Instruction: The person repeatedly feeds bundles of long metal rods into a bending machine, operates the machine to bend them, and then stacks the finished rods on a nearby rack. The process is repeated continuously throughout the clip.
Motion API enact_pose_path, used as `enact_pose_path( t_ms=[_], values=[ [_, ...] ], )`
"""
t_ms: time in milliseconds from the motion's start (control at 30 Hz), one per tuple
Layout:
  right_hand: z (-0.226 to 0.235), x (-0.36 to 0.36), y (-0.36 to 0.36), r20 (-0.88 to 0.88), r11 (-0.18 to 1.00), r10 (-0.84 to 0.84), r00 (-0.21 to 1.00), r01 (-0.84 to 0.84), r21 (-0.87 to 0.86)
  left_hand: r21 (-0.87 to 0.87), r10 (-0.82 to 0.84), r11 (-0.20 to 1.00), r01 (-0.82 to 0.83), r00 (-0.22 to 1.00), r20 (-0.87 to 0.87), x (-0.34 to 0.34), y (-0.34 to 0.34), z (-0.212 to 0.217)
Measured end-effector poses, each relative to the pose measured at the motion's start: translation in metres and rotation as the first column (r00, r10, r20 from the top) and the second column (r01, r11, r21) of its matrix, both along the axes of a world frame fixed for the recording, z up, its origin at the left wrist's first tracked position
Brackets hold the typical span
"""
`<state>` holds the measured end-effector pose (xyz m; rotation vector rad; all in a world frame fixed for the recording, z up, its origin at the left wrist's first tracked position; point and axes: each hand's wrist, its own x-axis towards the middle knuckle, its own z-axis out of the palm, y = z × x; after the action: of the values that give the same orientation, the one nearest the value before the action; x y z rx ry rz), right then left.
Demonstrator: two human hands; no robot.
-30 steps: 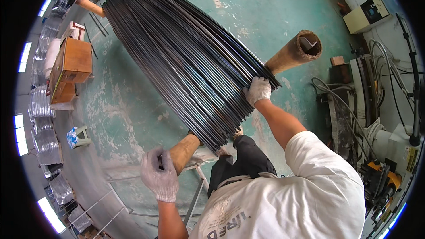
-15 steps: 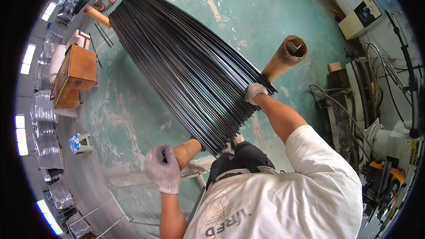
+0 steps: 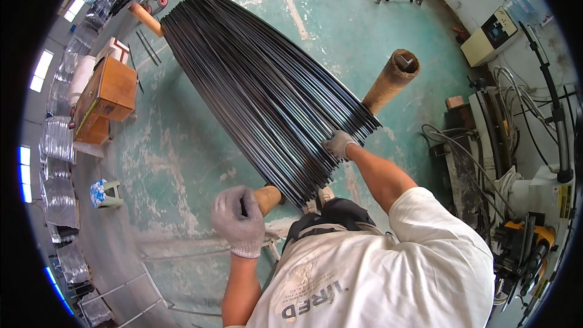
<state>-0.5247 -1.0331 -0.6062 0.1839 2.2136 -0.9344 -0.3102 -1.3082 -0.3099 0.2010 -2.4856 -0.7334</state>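
While the gloved left hand [image 3: 238,220] grips a cardboard tube [image 3: 265,198], the gloved right hand [image 3: 338,144] presses flat, fingers spread, on black rods [image 3: 261,88].

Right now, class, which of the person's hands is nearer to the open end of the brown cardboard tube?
Right. The right hand rests on the black rods just below-left of the tube's open end. The left hand grips the tube's opposite end, far across the bundle.

Both hands gloved — left hand [image 3: 238,220] fisted near the body, right hand [image 3: 338,144] reaching forward.
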Motion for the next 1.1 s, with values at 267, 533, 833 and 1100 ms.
enact_pose_path(
  t_ms=[267, 533, 833, 1100],
  values=[
    [0.006, 0.090, -0.057, -0.017, 0.923, 0.223, 0.975, -0.206, 0.326, 0.006, -0.048, 0.999, 0.048, 0.999, -0.020, 0.006, -0.010, -0.004],
    [-0.024, 0.128, -0.089, 0.022, 0.934, 0.200, 0.980, -0.197, 0.296, 0.016, -0.053, 0.998, 0.053, 0.999, -0.005, 0.009, -0.010, -0.004],
    [0.025, 0.133, -0.059, 0.187, 0.941, -0.133, 0.973, 0.184, -0.284, -0.154, -0.301, 0.948, 0.278, 0.941, -0.154, 0.029, 0.014, 0.003],
    [0.072, 0.148, -0.019, 0.133, 0.933, -0.239, 0.962, 0.266, -0.244, 0.617, -0.575, 0.697, 0.365, 0.799, 0.176, 0.055, 0.059, -0.070]
  ],
)
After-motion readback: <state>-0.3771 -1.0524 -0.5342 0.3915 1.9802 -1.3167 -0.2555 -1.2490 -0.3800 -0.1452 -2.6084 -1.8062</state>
